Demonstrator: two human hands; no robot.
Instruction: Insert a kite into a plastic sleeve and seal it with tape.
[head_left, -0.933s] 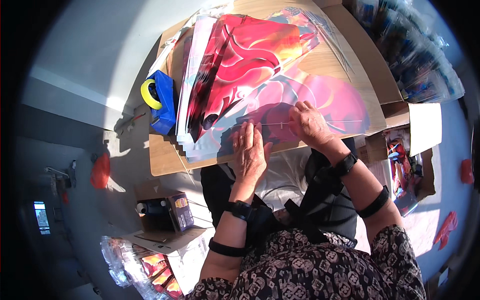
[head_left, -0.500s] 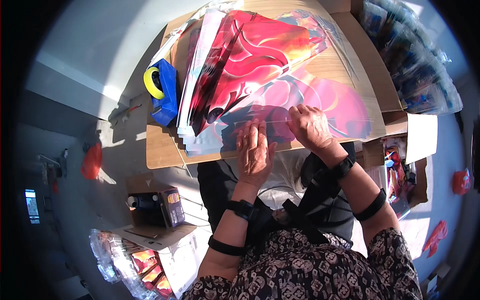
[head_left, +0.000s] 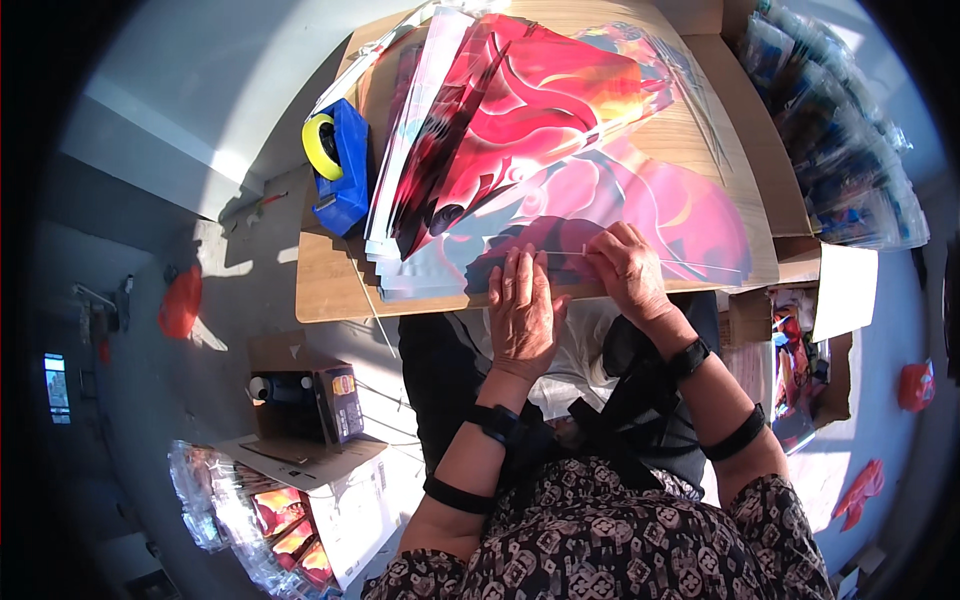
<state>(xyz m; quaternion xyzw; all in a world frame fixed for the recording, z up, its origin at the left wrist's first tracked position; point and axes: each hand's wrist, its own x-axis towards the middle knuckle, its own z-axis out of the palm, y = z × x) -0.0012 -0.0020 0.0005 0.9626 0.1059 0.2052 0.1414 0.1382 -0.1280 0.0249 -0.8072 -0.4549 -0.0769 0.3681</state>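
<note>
My left hand lies flat, fingers stretched, on the near edge of a glossy sheet printed in pink and grey. My right hand is beside it, fingertips pinched at a thin pale rod. The rod runs sideways along the sheet's near edge, from the left fingertips to beyond the right hand. Behind them a bright red folded printed sheet rests on more layered sheets. A blue tape dispenser with a yellow roll stands at the table's left edge.
The wooden table ends just before my lap. More thin rods lie at its far right. An open carton and wrapped bundles are on the right. At lower left are a cardboard box and plastic-wrapped packs.
The left hand has slid slightly right and nearer. The right hand's fingers have drawn together at the rod and shifted slightly nearer. The view has also shifted a little.
</note>
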